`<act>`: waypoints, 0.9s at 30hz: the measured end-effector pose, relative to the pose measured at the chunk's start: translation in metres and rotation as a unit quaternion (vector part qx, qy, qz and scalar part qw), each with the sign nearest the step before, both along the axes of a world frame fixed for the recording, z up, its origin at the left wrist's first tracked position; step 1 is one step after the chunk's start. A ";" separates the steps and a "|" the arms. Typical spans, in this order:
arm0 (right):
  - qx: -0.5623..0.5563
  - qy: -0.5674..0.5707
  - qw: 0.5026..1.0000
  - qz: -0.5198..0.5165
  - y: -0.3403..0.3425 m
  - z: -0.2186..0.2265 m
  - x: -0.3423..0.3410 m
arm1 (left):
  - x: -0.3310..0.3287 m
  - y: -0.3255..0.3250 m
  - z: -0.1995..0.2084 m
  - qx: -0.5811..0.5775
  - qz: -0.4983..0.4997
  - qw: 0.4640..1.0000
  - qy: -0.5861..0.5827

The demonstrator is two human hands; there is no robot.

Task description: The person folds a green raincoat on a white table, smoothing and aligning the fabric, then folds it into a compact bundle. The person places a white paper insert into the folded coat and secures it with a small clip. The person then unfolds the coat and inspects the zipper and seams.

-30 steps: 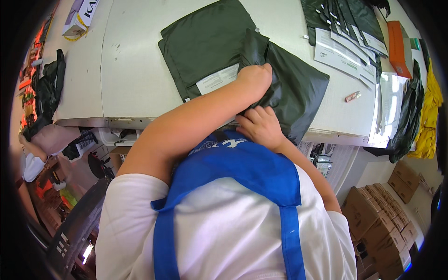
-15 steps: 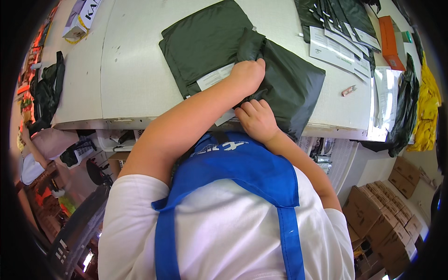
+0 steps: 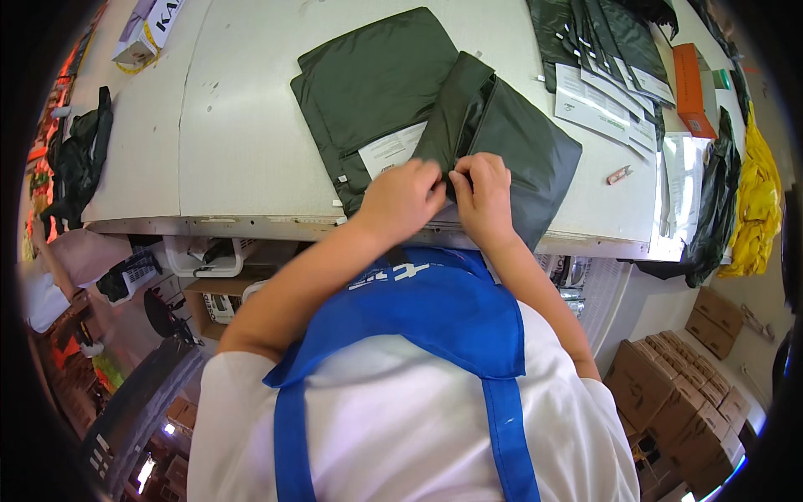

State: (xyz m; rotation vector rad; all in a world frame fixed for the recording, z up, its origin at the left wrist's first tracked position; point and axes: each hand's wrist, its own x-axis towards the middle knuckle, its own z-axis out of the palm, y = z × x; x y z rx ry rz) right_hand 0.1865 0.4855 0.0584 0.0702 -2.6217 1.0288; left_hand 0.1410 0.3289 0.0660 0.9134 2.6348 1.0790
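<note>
The pouch (image 3: 531,151), dark green, lies at a slant on the near part of the worktop (image 3: 242,117), its lower corner reaching the front edge. Along its left side runs a folded strip (image 3: 452,105), with a dark gap open between strip and body. The right hand (image 3: 485,194) is closed at the near end of this strip, thumb and forefinger seeming to pinch the fabric. The left hand (image 3: 400,199) is just beside it, fingers curled but blurred, so whether it grips anything I cannot tell.

As for progress, the strip is formed along most of that side, but the gap is not closed and the near end looks unsettled. Left of the pouch, and partly under it, a folded stack (image 3: 376,79) of the same green lies flat, a white slip (image 3: 391,151) on it.

Farther right lie a small pinkish object (image 3: 619,175), fanned dark pieces with white sheets (image 3: 590,105), and an orange box (image 3: 693,92). Black fabric (image 3: 79,159) hangs at the far left.
</note>
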 end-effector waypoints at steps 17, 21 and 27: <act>0.127 -0.068 0.978 -0.152 0.026 -0.027 -0.096 | 0.016 -0.009 -0.025 -0.038 -0.016 0.993 -0.108; 0.117 -0.115 0.970 -0.179 0.051 -0.023 -0.118 | 0.007 -0.014 -0.009 -0.060 -0.030 0.977 -0.204; 0.036 -0.160 0.970 -0.178 0.020 -0.005 -0.037 | -0.041 0.013 -0.067 0.160 0.176 0.905 -0.353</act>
